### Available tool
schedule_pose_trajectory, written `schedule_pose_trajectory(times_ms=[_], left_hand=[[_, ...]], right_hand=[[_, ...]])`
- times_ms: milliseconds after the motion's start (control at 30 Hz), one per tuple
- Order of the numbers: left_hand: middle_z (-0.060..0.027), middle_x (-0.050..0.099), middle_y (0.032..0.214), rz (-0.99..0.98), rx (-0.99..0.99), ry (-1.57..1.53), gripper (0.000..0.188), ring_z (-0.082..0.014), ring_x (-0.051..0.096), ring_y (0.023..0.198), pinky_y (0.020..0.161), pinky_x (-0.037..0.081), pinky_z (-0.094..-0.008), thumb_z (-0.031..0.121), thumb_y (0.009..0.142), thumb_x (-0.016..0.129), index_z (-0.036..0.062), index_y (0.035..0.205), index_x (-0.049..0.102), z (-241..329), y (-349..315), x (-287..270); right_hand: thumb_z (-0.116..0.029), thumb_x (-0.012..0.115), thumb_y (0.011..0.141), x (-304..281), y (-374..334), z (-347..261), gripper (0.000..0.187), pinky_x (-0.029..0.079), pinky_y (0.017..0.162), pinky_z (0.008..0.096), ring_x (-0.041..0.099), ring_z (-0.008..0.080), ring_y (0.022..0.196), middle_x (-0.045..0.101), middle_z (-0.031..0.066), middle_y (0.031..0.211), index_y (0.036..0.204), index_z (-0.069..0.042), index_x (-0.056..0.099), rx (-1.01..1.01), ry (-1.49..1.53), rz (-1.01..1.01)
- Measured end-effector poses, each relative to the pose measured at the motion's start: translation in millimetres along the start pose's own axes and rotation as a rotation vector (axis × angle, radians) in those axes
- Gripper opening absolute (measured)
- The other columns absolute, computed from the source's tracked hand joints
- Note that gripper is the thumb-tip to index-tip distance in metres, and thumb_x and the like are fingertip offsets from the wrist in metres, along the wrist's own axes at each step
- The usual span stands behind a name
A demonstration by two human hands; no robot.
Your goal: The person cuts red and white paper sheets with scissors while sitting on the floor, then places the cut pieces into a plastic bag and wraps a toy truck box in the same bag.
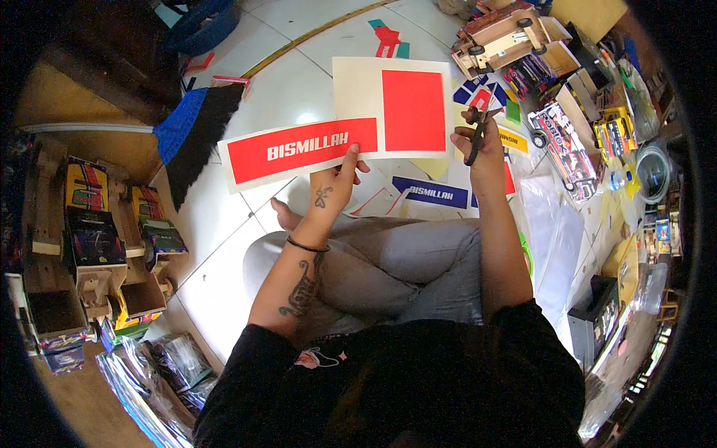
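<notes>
My left hand (334,185) pinches a red sticker strip (250,160) with white lettering, its thumb on the red face near the right end. The strip overlaps a cream backing sheet (357,88) that carries a plain red rectangle (413,112). Whether strip and sheet are still joined, I cannot tell. My right hand (489,149) is closed around black-handled scissors (472,147), with the blades pointing up and away. Its thumb is close to the sheet's right edge. Below the sheet, a blue lettered strip (433,192) lies on the floor by my crossed legs.
Coloured sticker scraps (387,41) lie on the tiled floor (205,280) ahead. Wooden toy trucks (504,45) crowd the far right, with a printed truck (564,145) nearer. Clear plastic sheets (549,231) lie at my right. More wooden truck bodies (97,276) stand at left.
</notes>
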State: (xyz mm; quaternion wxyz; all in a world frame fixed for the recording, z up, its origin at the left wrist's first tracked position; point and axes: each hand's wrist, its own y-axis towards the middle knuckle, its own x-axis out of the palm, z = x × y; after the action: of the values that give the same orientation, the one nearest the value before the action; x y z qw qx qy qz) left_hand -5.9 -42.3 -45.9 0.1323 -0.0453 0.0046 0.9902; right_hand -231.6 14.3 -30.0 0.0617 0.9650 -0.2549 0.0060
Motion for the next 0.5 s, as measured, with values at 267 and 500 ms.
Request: schedule_pose_trajectory(times_ms=[267, 500], left_hand=[[-0.0049, 0.059, 0.064, -0.015, 0.056, -0.183, 0.023, -0.0085, 0.049, 0.048, 0.044, 0.039, -0.0198, 0.023, 0.09, 0.048, 0.0009, 0.087, 0.054, 2.7, -4.2, -1.6], [-0.0078, 0.059, 0.066, 0.198, 0.073, -0.337, 0.023, -0.0111, 0.049, 0.052, 0.049, 0.04, -0.0221, 0.024, 0.088, 0.052, 0.001, 0.085, 0.055, 14.4, -1.3, -12.3]], right_hand=[[-0.021, 0.072, 0.069, 22.0, -7.4, 22.9, 0.048, 0.041, 0.072, 0.0248, 0.051, 0.0123, 0.084, 0.051, 0.0034, 0.099, 0.108, -0.007, 0.046, 0.177, 0.038, 0.131], [-0.017, 0.066, 0.075, 37.7, -26.4, 12.4, 0.02, 0.04, 0.057, 0.0207, 0.052, 0.0081, 0.066, 0.058, 0.0002, 0.076, 0.087, -0.003, 0.059, 0.155, -0.074, -0.132]])
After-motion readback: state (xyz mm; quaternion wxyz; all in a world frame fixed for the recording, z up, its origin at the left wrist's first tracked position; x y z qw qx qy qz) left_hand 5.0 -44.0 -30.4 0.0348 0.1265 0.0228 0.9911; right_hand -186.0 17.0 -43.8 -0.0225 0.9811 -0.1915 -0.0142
